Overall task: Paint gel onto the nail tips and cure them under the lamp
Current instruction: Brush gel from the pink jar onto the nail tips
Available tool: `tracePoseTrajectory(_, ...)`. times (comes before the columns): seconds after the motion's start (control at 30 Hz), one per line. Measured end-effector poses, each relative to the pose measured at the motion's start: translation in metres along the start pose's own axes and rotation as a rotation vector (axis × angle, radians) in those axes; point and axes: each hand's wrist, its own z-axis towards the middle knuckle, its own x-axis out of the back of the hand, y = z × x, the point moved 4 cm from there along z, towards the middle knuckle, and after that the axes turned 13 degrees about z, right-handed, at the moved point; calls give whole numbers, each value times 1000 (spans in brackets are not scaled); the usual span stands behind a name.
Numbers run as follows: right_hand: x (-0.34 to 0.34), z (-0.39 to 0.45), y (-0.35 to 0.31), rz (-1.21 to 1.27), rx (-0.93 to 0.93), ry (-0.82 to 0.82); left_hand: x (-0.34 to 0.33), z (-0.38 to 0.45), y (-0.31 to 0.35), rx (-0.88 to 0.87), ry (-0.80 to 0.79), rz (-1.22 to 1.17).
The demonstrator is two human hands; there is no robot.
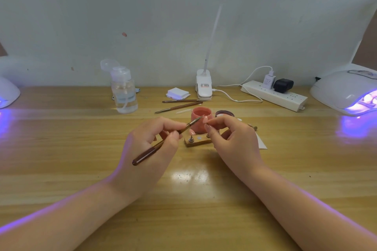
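My left hand (151, 144) grips a brown-handled gel brush (163, 142), its bristle end pointing up and right. The brush tip meets a small pink nail tip (205, 119) that my right hand (232, 138) pinches between thumb and forefinger. Under the hands a wooden holder (196, 143) carries a metal stand with another pink nail tip (191, 132). Just behind stand a pink cup (201, 120) and an open gel jar (225, 113). A white curing lamp (346, 91) glows violet at the far right.
A second lit lamp (8, 93) sits at the far left edge. Along the back are a clear pump bottle (124, 91), white wipe pads (177, 93), two spare brushes (181, 104), a clip desk light (204, 85) and a power strip (273, 94). A white paper (262, 142) lies right of my right hand.
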Motion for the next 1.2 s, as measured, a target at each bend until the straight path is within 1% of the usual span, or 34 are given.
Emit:
tracePoseTrajectory(0.07, 0, 0, -1, -15, 16, 8, -2, 1, 0, 15, -15, 25)
tracePoseTrajectory(0.17, 0, 0, -1, -27, 26, 15, -4, 0, -1, -12, -65, 52)
tracePoseTrajectory(0.23, 0, 0, 0, -21, 22, 16, -2, -1, -1, -18, -56, 30)
tracePoseTrajectory(0.33, 0, 0, 1, -23, 22, 20, -2, 0, -1, 22, -33, 1)
tracePoseTrajectory(0.4, 0, 0, 0, -33, 34, 21, -5, 1, -1, 29, -71, 19)
tracePoseTrajectory(0.5, 0, 0, 0, -42, 41, 22, -7, 0, 0, -4, -135, 47)
tracePoseTrajectory(0.67, 0, 0, 0, -53, 49, 23, -2, -1, 1, -3, -68, 4)
tracePoseTrajectory(0.8, -1, 0, -1, -61, 62, 22, -6, 0, 1, -10, -110, 42)
tracePoseTrajectory(0.87, -1, 0, -1, -52, 59, 23, -4, -1, 1, -17, -90, 27)
tracePoseTrajectory(1.0, -1, 1, 1, -28, 42, 24, -3, -1, -1, 47, -32, -34)
tracePoseTrajectory(1.13, -1, 1, 0, -2, 34, 17, -7, -2, -4, 89, -77, -80)
tracePoseTrajectory(1.2, -2, 1, 0, 25, 31, 13, -5, -3, -5, 96, -69, -122)
